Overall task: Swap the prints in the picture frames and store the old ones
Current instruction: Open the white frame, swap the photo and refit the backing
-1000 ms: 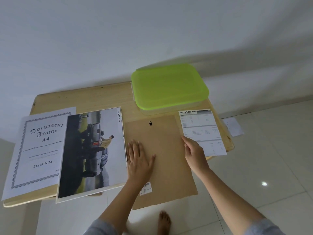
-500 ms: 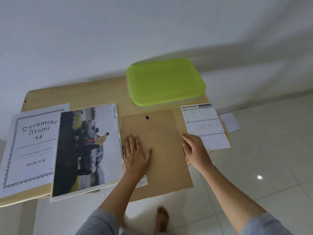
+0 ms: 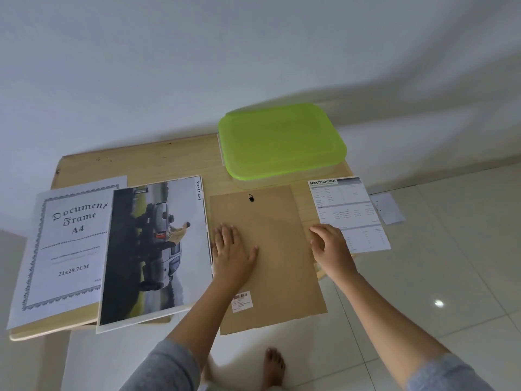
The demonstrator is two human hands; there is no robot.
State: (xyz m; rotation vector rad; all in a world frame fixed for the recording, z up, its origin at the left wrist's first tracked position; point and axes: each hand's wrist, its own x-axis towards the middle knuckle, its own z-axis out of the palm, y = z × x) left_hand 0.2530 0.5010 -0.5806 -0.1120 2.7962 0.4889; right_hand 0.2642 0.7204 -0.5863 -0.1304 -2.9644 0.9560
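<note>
brown backing board (image 3: 270,249) of a picture frame lies face down in the middle of a light wooden table (image 3: 135,167), its near end hanging out past the table's front edge over the tiled floor (image 3: 451,292). a small black hanger (image 3: 251,197) sits near its far edge and a white barcode sticker (image 3: 242,301) near its near left corner. left hand (image 3: 232,249) rests flat on the board's left side, palm down, fingers spread and pointing away, holding nothing. right hand (image 3: 331,248) is at the board's right edge, fingers loosely curled with the tips at that edge; whether they pinch the edge or only touch it cannot be told. the two hands are well apart, one on each side of the board. just left of the board lies a car print (image 3: 153,249), a photo of a silver vehicle with a person in yellow beside it and the words "smart car" along its far right margin; its near corner also overhangs the table. further left, partly under the car print, lies a white sheet printed "document frame a4" (image 3: 67,244) with an ornate border. to the right of the board a specification sheet (image 3: 349,213) lies on the table's right end, its near part touching the right hand. behind the board stands a clear plastic box with a lime green lid (image 3: 282,142), shut, close to the wall. a small white paper (image 3: 387,208) lies on the floor beyond the table's right end. grey sleeves cover both forearms near the elbow, and a bare foot (image 3: 272,368) shows on the tiles below the board.
</note>
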